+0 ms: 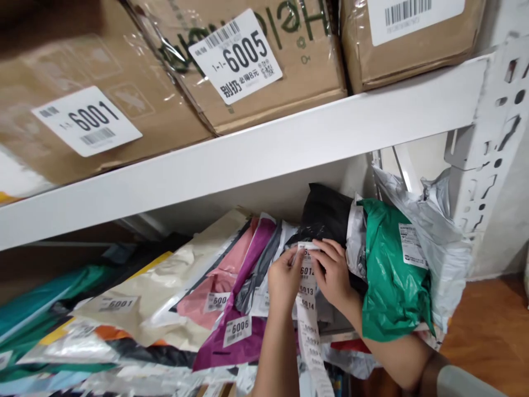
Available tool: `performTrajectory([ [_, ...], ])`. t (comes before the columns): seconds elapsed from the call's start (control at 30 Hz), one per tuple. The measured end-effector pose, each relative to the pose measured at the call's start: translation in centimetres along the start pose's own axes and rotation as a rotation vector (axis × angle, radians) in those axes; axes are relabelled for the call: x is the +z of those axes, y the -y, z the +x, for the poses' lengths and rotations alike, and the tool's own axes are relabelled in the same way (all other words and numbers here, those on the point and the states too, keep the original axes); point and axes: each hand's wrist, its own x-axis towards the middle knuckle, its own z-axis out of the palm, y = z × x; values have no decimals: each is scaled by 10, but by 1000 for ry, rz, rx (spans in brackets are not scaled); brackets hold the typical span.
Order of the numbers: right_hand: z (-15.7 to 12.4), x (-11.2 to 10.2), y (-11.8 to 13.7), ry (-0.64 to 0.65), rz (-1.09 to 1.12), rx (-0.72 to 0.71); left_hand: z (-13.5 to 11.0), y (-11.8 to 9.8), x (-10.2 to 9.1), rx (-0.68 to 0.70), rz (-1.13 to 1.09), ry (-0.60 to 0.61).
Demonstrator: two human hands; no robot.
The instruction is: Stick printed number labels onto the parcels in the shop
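Note:
A long strip of white number labels (308,320) hangs down between my hands, with 6012, 6013 and 6014 printed near its upper end. My left hand (284,275) pinches the strip's left edge close to the top. On the other side my right hand (334,271) has its fingers laid over the top label, and its thumb is bent near the strip. Just behind them is a black plastic parcel (328,208). To the right stands a green parcel (388,286). Left of my hands leans a purple parcel (210,350) labelled 6006.
Above runs a white shelf beam (248,151) with cardboard boxes (165,124) on it, labelled 6001 and 6005. More bagged parcels lean to the left, among them a pink one (202,300) and a beige one (161,298). A slotted white post (491,138) stands at right.

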Motion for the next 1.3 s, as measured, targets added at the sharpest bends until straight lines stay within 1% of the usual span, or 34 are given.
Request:
performTrajectory([
  [0.07,0,0,-2,70,-60,-13,-1,3,0,-34,64,-8],
  [0.17,-2,-2,-2,149,-116,-1,-4,5,0,-70,197,-90],
  [0.23,-3,-4,-2,193,-139,-6,-4,7,0,-67,155,-110],
  [0.33,-3,-5,-4,246,-154,-36,-2,10,-1,-63,-31,-28],
  [0.37,-3,-5,-5,268,-160,-45,-2,11,-1,-71,-53,-6],
  [0.43,-4,-5,-5,325,-179,-42,0,11,0,-95,18,-10],
  [0.53,-5,-5,-4,407,-213,19,1,8,1,-104,216,-77],
  [0.57,-5,-5,-4,435,-220,38,1,8,1,-107,255,-77],
  [0.63,-6,-4,-4,486,-238,62,2,8,0,-127,235,-21],
  [0.7,-8,-3,-5,520,-267,70,3,10,-2,-158,145,68],
  [0.73,-8,-2,-5,529,-282,68,3,11,-3,-173,121,90],
  [0.77,-9,-2,-6,533,-293,61,3,12,-3,-181,124,82],
  [0.83,-9,-2,-6,530,-298,38,0,12,-4,-176,182,14],
  [0.9,-9,-3,-5,527,-288,12,-4,12,-4,-173,202,-31],
  [1.0,-9,-5,-3,559,-277,-23,-11,7,-5,-175,168,18],
  [1.03,-8,-5,-3,576,-278,-31,-13,5,-6,-179,183,20],
  [1.1,-6,-6,-4,612,-283,-40,-21,-3,-8,-201,253,-14],
  [1.17,-4,-8,-5,646,-289,-30,-33,-12,-12,-257,342,-47],
  [1.23,-5,-14,-7,672,-268,-48,-50,-20,-18,-307,383,-73],
  [1.27,-8,-18,-8,658,-234,-73,-60,-22,-21,-317,368,-97],
  [1.3,-13,-23,-9,610,-181,-104,-69,-23,-24,-306,325,-136],
])
